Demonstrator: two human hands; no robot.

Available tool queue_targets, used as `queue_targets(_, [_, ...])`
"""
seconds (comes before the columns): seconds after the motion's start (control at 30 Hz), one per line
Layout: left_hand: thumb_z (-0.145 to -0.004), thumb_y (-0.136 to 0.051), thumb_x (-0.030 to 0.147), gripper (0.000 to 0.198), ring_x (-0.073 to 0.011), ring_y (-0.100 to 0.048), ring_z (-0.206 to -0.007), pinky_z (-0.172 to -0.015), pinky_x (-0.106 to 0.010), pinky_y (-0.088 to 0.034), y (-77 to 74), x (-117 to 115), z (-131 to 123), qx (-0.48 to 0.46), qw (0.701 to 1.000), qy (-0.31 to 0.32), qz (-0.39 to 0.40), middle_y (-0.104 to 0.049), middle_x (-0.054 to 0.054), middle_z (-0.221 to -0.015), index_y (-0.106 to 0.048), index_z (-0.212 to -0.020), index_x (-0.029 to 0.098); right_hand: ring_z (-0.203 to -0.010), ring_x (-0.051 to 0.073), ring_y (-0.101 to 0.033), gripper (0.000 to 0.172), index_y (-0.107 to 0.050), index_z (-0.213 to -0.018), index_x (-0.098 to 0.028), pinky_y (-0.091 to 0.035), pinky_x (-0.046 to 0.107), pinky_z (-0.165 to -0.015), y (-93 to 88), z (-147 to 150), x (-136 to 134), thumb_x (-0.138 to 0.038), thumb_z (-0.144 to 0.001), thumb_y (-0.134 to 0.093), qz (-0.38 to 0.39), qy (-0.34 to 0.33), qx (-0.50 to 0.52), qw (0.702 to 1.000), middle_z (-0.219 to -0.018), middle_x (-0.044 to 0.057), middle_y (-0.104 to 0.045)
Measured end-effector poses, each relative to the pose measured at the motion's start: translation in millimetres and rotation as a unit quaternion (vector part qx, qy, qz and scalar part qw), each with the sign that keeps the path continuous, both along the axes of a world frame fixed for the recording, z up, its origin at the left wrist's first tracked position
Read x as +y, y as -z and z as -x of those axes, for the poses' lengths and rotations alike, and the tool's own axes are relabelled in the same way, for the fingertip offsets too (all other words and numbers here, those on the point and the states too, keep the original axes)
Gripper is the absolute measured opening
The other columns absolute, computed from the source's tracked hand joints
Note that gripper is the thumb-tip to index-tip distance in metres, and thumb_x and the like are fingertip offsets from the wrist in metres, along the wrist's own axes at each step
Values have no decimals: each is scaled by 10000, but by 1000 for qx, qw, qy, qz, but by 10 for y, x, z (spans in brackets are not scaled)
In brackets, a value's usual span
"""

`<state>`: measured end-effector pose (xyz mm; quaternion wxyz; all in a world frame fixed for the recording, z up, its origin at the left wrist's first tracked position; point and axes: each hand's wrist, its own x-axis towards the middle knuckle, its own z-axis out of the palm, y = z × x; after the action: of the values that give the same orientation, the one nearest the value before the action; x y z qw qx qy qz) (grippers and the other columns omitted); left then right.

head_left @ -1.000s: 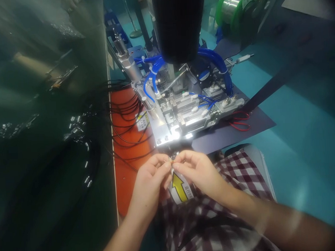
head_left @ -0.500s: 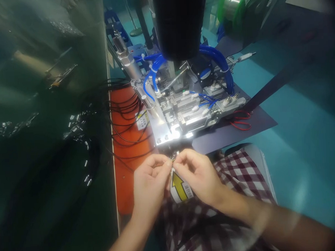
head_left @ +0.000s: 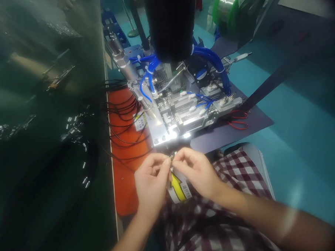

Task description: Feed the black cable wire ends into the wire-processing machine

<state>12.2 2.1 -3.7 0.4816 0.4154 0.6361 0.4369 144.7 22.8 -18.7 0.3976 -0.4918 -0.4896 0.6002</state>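
My left hand (head_left: 150,181) and my right hand (head_left: 195,170) meet fingertip to fingertip just in front of a metal fixture (head_left: 181,117). Both pinch a tiny metal part with thin wire ends (head_left: 172,157) between thumb and forefinger; it is too small to name exactly. Below the fingers lies a white label with a yellow arrow (head_left: 178,188), over my chequered lap (head_left: 216,219).
The fixture carries blue air hoses (head_left: 209,60) under a black cylinder (head_left: 170,25). Black cables (head_left: 123,120) spread over an orange mat (head_left: 125,179) to the left. A green wire spool (head_left: 234,8) stands at the back right, red wires (head_left: 238,120) lie on a dark sheet.
Both hands stay pinched together and have shifted slightly up and left in view; the view itself has drifted a little.
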Motion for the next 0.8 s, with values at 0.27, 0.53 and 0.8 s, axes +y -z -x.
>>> queue_targets(0.27, [-783, -694, 341, 171, -89, -499, -470, -464, -182, -414, -49, 69, 54, -18, 998, 33, 57, -534, 41, -527, -620, -783, 187, -626, 134, -521, 126, -571, -744, -196, -426, 264, -618, 94, -3, -13, -258, -854, -566, -42, 11, -63, 997, -690, -11, -578])
queue_targets(0.53, [-784, -682, 345, 184, -73, -451, -430, -407, -161, -342, -6, 74, 51, 23, 998, 10, 53, -504, 52, -487, -624, -745, 175, -648, 149, -528, 143, -571, -731, -194, -391, 286, -634, 52, 5, -42, -224, -863, -526, -148, 13, -160, 976, -709, 13, -599])
queue_targets(0.8, [-785, -678, 334, 166, -117, -558, -561, -473, -196, -423, -2, 111, 40, 70, 996, 36, 29, -653, -17, -752, -677, -848, 181, -668, 144, -532, 118, -591, -748, -182, -428, 272, -632, 167, -52, 93, -273, -823, -589, 12, -20, 15, 1000, -721, 1, -589])
